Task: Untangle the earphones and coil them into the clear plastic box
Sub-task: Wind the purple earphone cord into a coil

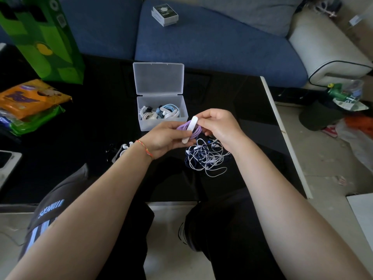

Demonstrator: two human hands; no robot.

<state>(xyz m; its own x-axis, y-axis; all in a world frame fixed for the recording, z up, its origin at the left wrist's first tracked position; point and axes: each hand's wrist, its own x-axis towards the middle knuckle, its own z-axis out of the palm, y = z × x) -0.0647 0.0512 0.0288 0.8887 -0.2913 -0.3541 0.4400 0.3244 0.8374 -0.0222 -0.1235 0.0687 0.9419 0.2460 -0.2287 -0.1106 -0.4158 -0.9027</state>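
Head view: purple coiled earphones (191, 129) with white strap (190, 129) held above black table (80, 128). Left hand (164, 138) and right hand (219, 126) pinch coil; fingertips partly hidden. Clear plastic box (162, 122) just behind, lid open, contents indistinct. Tangled pile (205, 156) partly covered by right wrist.

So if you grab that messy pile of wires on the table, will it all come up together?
Probably mostly: the wire pile looks knotted, so strands should drag each other. It likely hangs floppy, since the thin cords lie in loose loops. It seems light.
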